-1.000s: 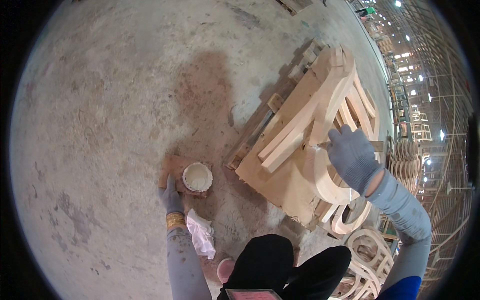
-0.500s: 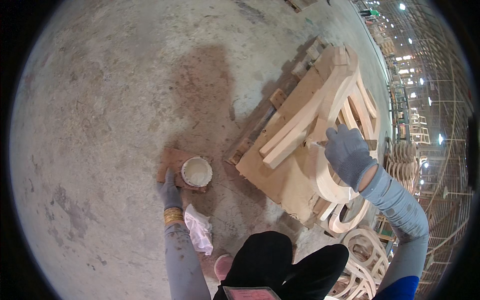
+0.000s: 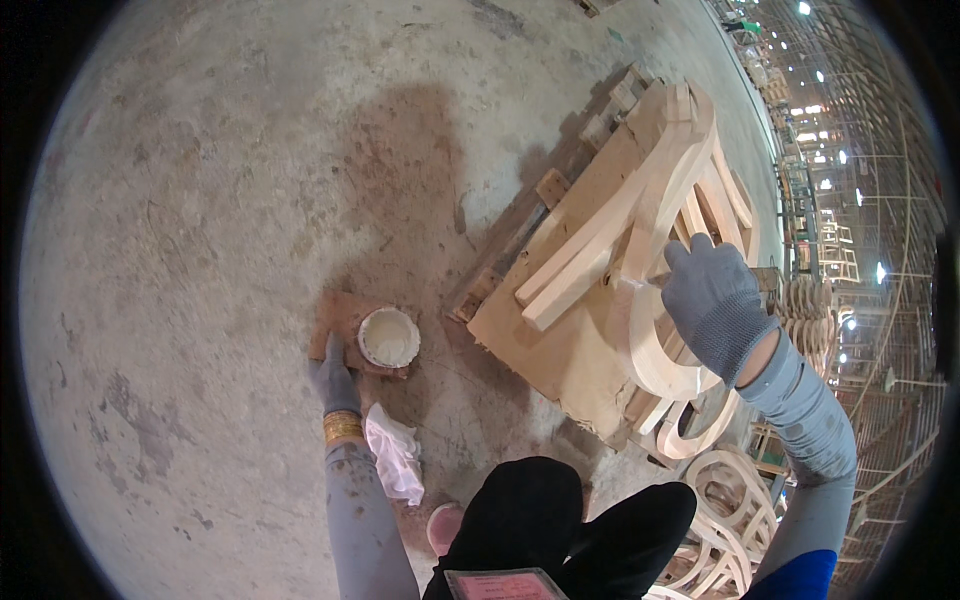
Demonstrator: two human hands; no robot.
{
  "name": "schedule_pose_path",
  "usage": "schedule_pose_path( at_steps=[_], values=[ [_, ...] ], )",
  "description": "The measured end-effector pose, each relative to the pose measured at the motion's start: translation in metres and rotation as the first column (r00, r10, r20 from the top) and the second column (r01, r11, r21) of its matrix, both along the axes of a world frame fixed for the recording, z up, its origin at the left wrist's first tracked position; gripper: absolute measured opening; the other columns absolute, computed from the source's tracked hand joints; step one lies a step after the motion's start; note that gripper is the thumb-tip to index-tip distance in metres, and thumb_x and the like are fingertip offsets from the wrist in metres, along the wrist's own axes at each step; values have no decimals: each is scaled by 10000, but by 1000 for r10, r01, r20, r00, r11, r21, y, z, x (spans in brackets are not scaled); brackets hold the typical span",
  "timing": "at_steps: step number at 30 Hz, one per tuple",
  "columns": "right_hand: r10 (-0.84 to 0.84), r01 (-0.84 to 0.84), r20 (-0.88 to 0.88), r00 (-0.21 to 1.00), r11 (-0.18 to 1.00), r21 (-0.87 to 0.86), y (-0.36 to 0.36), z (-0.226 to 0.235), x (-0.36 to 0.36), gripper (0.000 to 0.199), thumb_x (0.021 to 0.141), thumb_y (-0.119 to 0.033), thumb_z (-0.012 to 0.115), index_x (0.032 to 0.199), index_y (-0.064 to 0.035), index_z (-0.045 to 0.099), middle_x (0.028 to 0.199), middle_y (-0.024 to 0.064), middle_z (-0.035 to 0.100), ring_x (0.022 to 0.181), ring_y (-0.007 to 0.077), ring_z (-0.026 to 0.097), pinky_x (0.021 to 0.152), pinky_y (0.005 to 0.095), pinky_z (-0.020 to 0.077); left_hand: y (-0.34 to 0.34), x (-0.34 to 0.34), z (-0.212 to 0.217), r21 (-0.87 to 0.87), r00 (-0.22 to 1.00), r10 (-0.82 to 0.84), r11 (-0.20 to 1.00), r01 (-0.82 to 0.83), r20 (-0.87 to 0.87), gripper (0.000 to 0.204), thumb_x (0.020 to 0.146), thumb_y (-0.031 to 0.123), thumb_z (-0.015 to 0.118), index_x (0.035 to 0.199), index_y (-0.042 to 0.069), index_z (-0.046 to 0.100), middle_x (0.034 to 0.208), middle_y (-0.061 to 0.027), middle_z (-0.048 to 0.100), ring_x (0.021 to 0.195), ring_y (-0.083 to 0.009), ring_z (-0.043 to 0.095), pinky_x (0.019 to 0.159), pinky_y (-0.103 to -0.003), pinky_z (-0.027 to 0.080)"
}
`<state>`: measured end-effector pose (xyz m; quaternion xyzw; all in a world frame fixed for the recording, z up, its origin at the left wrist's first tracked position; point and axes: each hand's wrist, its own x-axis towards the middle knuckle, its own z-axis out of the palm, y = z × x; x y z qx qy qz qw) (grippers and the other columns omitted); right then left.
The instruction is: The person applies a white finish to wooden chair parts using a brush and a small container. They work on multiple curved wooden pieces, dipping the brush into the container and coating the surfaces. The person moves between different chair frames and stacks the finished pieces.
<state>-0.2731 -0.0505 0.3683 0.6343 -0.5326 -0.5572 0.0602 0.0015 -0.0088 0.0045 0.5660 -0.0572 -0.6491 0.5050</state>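
My gloved left hand (image 3: 334, 381) closes on the near-left edge of a flat brown board (image 3: 340, 310). On that board stands a round white tub (image 3: 389, 338) with off-white paste inside. My gloved right hand (image 3: 712, 302) is closed above a curved wooden frame (image 3: 640, 345), fingers curled; whatever it holds is hidden from this angle. Pale filler-like marks show at a joint of the frame beside the hand. Straight wooden legs (image 3: 575, 285) of the frame stretch away over a cardboard sheet (image 3: 545, 365) laid on a pallet.
A crumpled white cloth (image 3: 395, 455) lies on the concrete floor (image 3: 200, 250) by my left wrist. The wooden pallet (image 3: 550, 188) edges out under the cardboard. More curved wooden parts (image 3: 725, 515) are piled near my right knee. Stacked chair parts (image 3: 805, 320) stand farther right.
My right hand has drawn back slightly to the right from the frame's joint, and the small tip seen at its fingers is now out of sight. My left hand still grips the board.
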Motion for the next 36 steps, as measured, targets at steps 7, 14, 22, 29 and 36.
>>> schedule_pose_path(
  at_steps=[7,14,22,29,36],
  values=[
    [1,0,61,998,1000,-24,3,-7,-9,117,771,-127,607,815,-95,712,904,56,567,891,214,559,695,354,452,-1,-5,-1,-8,1000,1,1000,-1,11,345,899,169,610,1203,16,554,1096,-75,621,914,-160,620,743,-277,528],
    [140,-103,213,967,979,-178,15,14,-26,103,723,-117,616,765,-57,688,856,76,551,835,231,560,648,360,464,0,-5,-4,-42,1000,-11,999,12,11,331,899,169,611,1189,19,555,1094,-75,621,904,-161,623,738,-282,534],
    [184,-59,375,909,945,-322,56,20,-65,254,755,-117,586,997,-131,663,870,58,525,783,226,537,611,344,465,-1,4,-9,-66,1000,-29,997,29,2,318,897,173,615,1171,20,561,1092,-67,620,926,-154,616,740,-282,532],
    [260,18,480,838,866,-500,90,3,-87,328,749,-127,593,1071,-150,654,869,34,505,776,212,511,608,335,443,0,-4,-4,-35,1000,-22,999,22,7,339,898,182,618,1188,21,551,1118,-68,608,958,-175,610,767,-300,531],
    [293,29,477,829,828,-559,104,-10,-112,353,733,-140,602,1082,-160,656,883,24,508,794,204,509,644,335,434,-1,0,-9,-63,998,-46,997,44,-36,381,897,205,627,1211,11,533,1136,-89,603,972,-196,611,796,-327,535]
  ],
)
